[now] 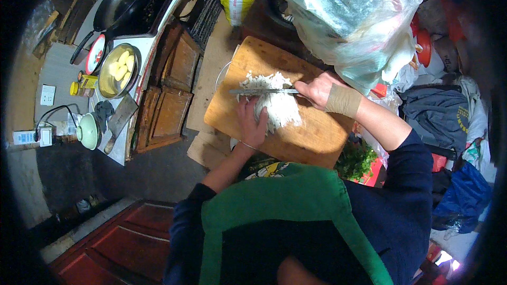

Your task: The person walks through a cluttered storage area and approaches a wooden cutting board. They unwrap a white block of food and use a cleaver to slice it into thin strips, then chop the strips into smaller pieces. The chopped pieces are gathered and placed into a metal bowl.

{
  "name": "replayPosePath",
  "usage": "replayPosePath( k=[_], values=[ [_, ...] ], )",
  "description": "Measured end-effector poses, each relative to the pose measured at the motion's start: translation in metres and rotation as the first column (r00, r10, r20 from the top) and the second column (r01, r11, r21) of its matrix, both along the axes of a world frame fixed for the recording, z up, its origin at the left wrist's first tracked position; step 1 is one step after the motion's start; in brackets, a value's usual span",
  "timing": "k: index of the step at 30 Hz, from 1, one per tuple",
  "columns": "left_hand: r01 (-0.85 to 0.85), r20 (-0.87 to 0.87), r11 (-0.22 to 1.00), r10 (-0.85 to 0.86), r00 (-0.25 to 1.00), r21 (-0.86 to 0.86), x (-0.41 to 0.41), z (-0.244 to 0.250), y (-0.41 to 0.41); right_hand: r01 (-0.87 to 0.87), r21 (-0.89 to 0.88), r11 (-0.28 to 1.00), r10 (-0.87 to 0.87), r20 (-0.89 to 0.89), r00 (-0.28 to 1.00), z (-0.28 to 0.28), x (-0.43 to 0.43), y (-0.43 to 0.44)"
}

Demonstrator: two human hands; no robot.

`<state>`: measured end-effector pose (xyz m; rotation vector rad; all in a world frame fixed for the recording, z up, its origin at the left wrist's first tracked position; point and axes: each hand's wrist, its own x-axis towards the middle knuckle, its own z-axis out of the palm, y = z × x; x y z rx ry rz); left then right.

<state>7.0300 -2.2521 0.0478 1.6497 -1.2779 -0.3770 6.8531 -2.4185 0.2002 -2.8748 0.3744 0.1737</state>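
Observation:
A pile of shredded white vegetable lies on a thick wooden cutting board. My right hand grips the handle of a knife, seen nearly edge-on, its blade crossing the pile from right to left. A tan wrap covers that wrist. Just on the near side of the blade, my left hand rests at the pile's left edge, thumb and fingers spread. Its fingertips are close to the blade; whether they touch it I cannot tell.
On the left counter stand a metal bowl of peeled potatoes, a black wok, a green bowl and a cleaver. A large plastic bag overhangs the board's far right. Leafy greens lie by its near right corner.

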Motion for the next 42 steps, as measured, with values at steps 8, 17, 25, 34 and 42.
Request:
replayPosePath(
  k=[8,17,25,34,42],
  values=[
    [0.027,-0.001,1.0,-0.027,1.0,0.004,0.002,0.001,-0.003,0.008,-0.015,1.0,-0.01,-0.114,0.993,-0.019,0.006,0.002],
    [-0.044,-0.004,0.998,0.044,0.999,-0.046,-0.005,0.002,0.003,-0.001,-0.016,1.0,-0.001,-0.106,0.994,0.003,-0.006,0.007],
    [-0.005,0.02,1.0,0.005,1.0,-0.013,-0.003,0.006,0.003,0.024,-0.025,0.999,-0.027,-0.158,0.987,-0.026,-0.002,0.004],
    [-0.004,0.008,1.0,0.005,1.0,-0.015,-0.004,0.002,0.006,0.028,-0.028,0.999,-0.032,-0.147,0.989,0.009,-0.004,0.012],
    [0.004,0.003,1.0,-0.004,1.0,-0.01,-0.002,0.008,0.006,0.025,-0.045,0.999,-0.033,-0.184,0.982,-0.016,0.003,0.007]
  ],
)
